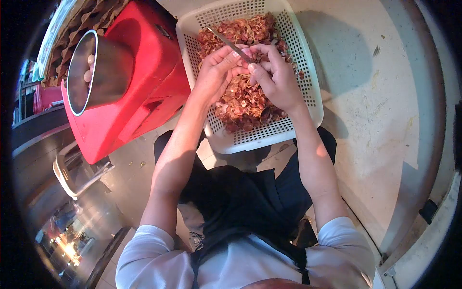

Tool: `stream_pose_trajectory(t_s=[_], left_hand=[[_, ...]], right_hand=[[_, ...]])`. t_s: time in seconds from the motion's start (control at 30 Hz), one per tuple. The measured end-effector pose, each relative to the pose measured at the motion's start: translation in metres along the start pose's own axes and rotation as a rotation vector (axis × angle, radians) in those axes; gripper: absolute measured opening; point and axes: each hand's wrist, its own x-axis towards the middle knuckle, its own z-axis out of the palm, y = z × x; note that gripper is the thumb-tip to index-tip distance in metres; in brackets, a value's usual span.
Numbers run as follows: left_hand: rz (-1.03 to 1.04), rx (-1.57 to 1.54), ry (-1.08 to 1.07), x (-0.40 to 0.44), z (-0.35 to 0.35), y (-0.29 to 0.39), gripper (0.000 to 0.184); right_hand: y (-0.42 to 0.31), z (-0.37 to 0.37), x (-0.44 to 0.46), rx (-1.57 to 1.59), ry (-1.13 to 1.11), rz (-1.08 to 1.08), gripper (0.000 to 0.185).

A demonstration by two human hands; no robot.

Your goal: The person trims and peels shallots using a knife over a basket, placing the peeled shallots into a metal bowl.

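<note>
Both hands meet above a white perforated basket (262,144) heaped with reddish-brown, papery onion-like skins (250,103). My left hand (219,70) is closed, its fingertips pinching a small pinkish bulb that looks like a shallot (247,52). My right hand (276,74) is closed against the same bulb, thumb and forefinger bent around the lower end of a narrow knife (226,40). The knife slants up to the left across the left fingertips. Fingers partly cover both the bulb and the knife's lower end.
Left of the basket, a metal pot (113,70) holding a few pale round pieces sits on a red plastic stool (151,53). Brown egg trays (84,29) are stacked behind it. A pale wall-like panel (370,96) stands along the right side.
</note>
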Motion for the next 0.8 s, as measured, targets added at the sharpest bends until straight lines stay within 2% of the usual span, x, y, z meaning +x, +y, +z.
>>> stream_pose_trajectory(t_s=[0.1,0.2,0.37,0.47,0.5,0.57,0.67,0.8], left_hand=[[-0.006,-0.011,0.007,0.000,0.002,0.001,0.026],[0.005,-0.001,-0.008,-0.001,-0.001,0.000,0.026],[0.033,0.002,0.003,-0.001,0.000,0.000,0.025],[0.022,0.012,-0.081,0.000,-0.008,-0.002,0.026],[0.020,0.021,-0.040,0.000,-0.006,-0.003,0.025],[0.014,0.038,0.041,-0.002,0.000,-0.006,0.023],[0.003,-0.050,-0.053,0.001,-0.004,-0.004,0.024],[-0.001,-0.078,0.011,-0.001,0.001,0.000,0.025]], right_hand=[[-0.003,-0.003,-0.001,-0.089,-0.021,0.034,0.030],[-0.002,0.002,-0.002,-0.093,0.043,-0.091,0.029],[-0.002,0.006,-0.002,-0.182,0.085,-0.123,0.026],[0.007,0.004,0.000,-0.265,0.119,-0.130,0.023],[0.008,0.003,0.000,-0.299,0.130,-0.128,0.023],[0.005,0.002,0.000,-0.258,0.102,-0.081,0.024],[0.005,0.004,-0.001,-0.155,0.068,-0.054,0.026],[0.003,0.003,-0.002,-0.134,0.045,-0.064,0.027]])
